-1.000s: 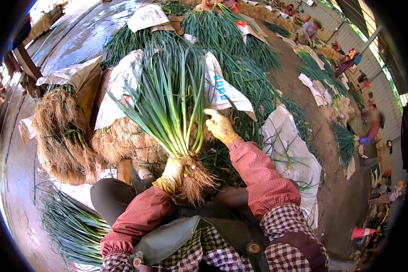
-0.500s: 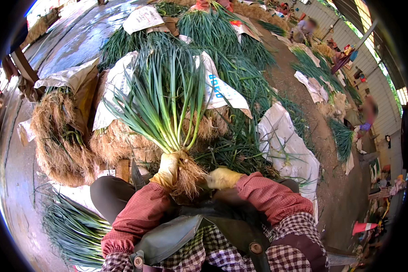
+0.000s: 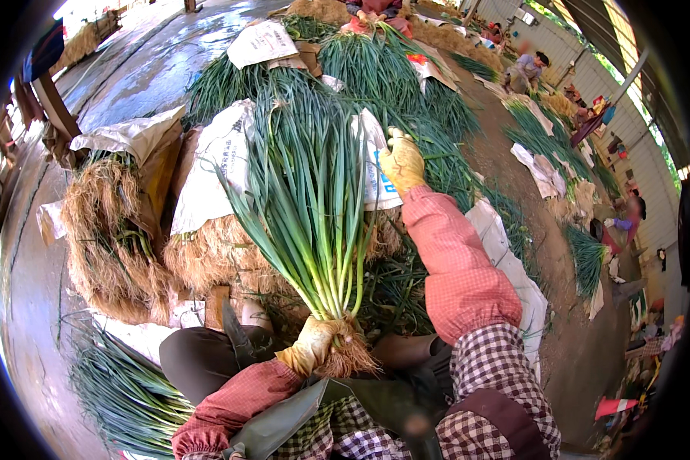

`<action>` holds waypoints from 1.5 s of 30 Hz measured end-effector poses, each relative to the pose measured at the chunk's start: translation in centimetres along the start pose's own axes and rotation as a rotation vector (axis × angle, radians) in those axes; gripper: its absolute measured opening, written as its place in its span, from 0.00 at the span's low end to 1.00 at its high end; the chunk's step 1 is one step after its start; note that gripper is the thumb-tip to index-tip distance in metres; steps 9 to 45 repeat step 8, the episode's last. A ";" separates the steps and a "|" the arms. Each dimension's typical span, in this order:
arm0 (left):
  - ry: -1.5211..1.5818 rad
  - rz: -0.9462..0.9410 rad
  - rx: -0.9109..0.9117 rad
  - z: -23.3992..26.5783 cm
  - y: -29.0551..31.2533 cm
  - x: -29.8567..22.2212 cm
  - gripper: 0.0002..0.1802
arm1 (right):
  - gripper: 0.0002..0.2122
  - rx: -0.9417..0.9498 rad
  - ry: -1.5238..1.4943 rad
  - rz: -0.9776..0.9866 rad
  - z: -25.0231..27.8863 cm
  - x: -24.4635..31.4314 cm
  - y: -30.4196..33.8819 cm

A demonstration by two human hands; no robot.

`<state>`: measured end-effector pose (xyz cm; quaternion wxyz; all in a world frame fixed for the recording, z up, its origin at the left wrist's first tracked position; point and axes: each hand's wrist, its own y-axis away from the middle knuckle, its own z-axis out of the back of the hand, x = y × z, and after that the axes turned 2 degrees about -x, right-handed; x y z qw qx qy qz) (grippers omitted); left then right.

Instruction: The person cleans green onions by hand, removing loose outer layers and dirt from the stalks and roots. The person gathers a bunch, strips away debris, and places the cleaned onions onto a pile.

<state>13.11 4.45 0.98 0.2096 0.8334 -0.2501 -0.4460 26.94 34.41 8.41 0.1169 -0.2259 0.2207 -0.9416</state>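
Note:
My left hand (image 3: pixel 311 346), in a yellowish glove, grips a bunch of green onions (image 3: pixel 326 261) just above its brown roots (image 3: pixel 349 354). The long leaves fan away from me over the pile. My right hand (image 3: pixel 402 162), also gloved, reaches forward beside the leaves of that bunch, over a white sack (image 3: pixel 377 172) with blue printing. Its fingers are bent but apart, and I see nothing between them. Behind the bunch lie more green onions (image 3: pixel 291 100), with another white sack (image 3: pixel 222 157) over them and their tan roots (image 3: pixel 230 253) facing me.
A root-heavy heap (image 3: pixel 103 230) stands at the left under a pale sack (image 3: pixel 130 134). More green onions (image 3: pixel 130 391) lie by my left knee. White sheeting (image 3: pixel 514 268) is spread at the right. Other people (image 3: pixel 525 73) sit among piles farther off, near an orange-and-white cone (image 3: pixel 613 406).
My right hand has moved from beside the roots out forward to the leaves. My left hand and the held bunch have shifted slightly toward me and to the right.

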 end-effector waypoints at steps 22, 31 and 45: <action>0.137 0.072 0.092 -0.6 0.8 -1.1 0.15 | 0.06 0.594 0.334 0.449 -5.8 2.4 6.2; 0.137 0.072 0.092 -0.6 0.8 -1.1 0.15 | 0.06 0.594 0.334 0.449 -5.8 2.4 6.2; 0.137 0.072 0.092 -0.6 0.8 -1.1 0.15 | 0.06 0.594 0.334 0.449 -5.8 2.4 6.2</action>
